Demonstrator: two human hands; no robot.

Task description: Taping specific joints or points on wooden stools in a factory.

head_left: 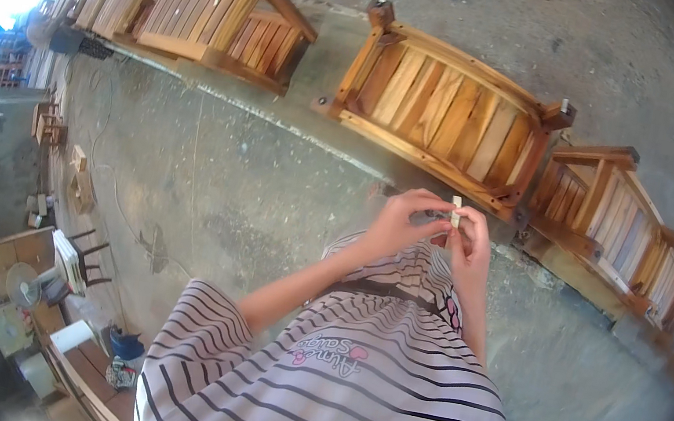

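Note:
Close in front of my body, both hands meet around a small pale strip (455, 216), which looks light-coloured and narrow; its exact kind is too small to make out. My left hand (408, 225) pinches it from the left between thumb and fingers. From the other side my right hand (470, 234) grips it with curled fingers. Just beyond the hands lies a slatted wooden furniture piece (438, 111), tipped so its underside and short dark-ended legs show. The hands appear apart from it.
More slatted wooden pieces stand in a row to the left (200, 14) and right (621, 218). A line runs along the concrete floor (244, 177) beside them. At lower left are a fan (23, 283), a dark chair (90, 257) and cluttered tables. A cable trails across the floor.

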